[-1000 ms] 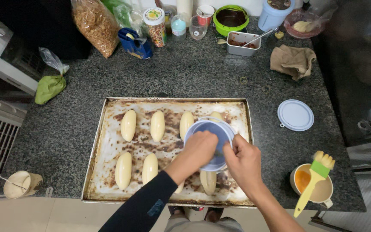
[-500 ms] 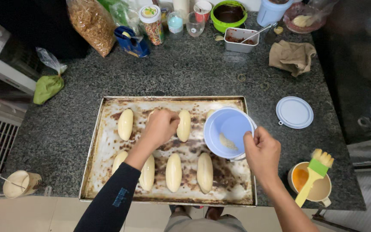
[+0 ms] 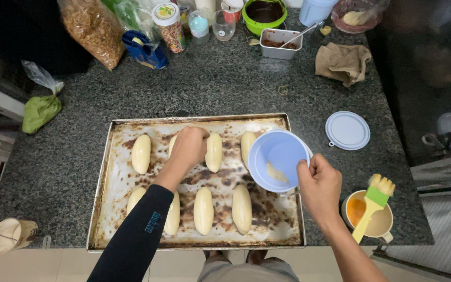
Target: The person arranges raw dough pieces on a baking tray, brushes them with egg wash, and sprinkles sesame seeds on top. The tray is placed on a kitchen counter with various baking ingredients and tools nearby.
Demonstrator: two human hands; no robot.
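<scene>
**Tray of dough rolls on table, two hands at work**

Tray [image 3: 111, 172]: one, metal, stained brown, lying flat on the dark speckled table [image 3: 225, 89].

Rolls [image 3: 141, 153]: seven in view, pale and oblong. Back row: three clear, at left, middle-right [image 3: 214, 152] and right [image 3: 247, 144], with the edge of one more showing beside the left hand. Front row: four, the leftmost two partly hidden under the sleeve [image 3: 137, 240], then two in full [image 3: 203, 210] [image 3: 241, 208].

Left hand [image 3: 189, 146]: one, reaching over the back row, fingers curled downward over the half-hidden roll; whether they pinch anything cannot be told.

Right hand [image 3: 319, 185]: one, fingers closed on the rim of the bowl [image 3: 277, 159]. Bowl: one, light blue, tilted toward the tray over its right edge, a few crumbs inside.

Lid [image 3: 347, 130]: one, round, pale blue, flat on the table right of the tray, apart from the bowl.

Cup [image 3: 370, 214]: one, holding orange liquid, near the right hand. Brush [image 3: 374, 201]: one, yellow handle, green collar, leaning in the cup.

Cloth [image 3: 343, 61]: one, brown, crumpled, at the back right.

Back edge: one green bowl [image 3: 265, 13], one square tub [image 3: 280, 43] with spoon, one sprinkles jar [image 3: 167, 20], one bag of flakes [image 3: 92, 28].

Left side: one green bag [image 3: 40, 110]; one paper cup [image 3: 11, 235] at the front corner.
</scene>
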